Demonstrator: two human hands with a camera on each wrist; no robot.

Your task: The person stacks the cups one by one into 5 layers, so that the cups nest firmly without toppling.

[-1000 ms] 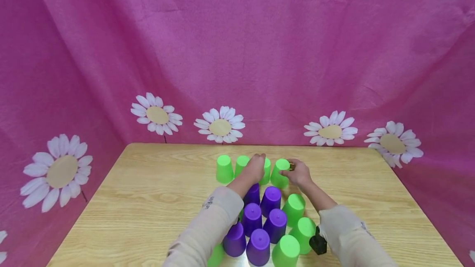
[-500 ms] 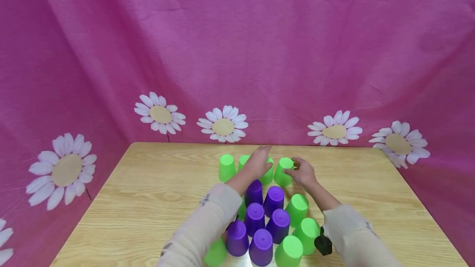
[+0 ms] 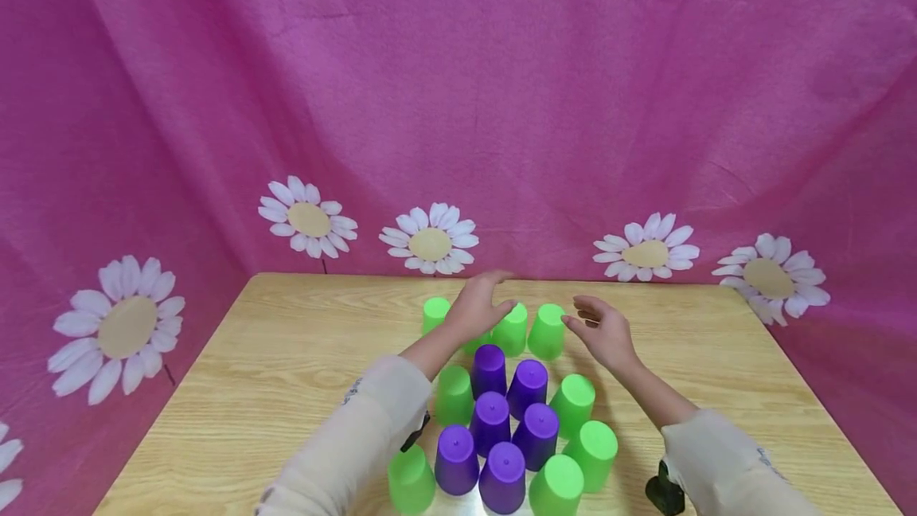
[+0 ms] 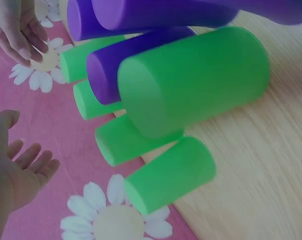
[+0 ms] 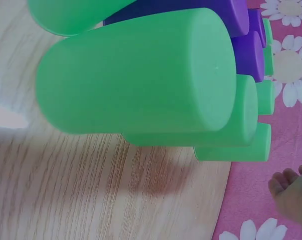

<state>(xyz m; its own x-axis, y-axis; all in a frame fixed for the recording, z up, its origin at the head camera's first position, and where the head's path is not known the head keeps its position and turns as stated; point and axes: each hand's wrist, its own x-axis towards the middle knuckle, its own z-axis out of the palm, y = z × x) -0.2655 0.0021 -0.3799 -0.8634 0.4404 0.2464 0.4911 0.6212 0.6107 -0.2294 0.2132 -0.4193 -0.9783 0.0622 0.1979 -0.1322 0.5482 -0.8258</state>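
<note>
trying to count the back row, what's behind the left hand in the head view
Behind the left hand, a green cup shows only a small lower part; its top is covered. Some table is hidden too.

Cups [image 3: 509, 333] stand on the table [image 3: 286, 388] at lower centre, a row of four behind the others. The left hand [image 3: 473, 310] overlaps that row; the right hand [image 3: 606, 333] is just right of it.
</note>
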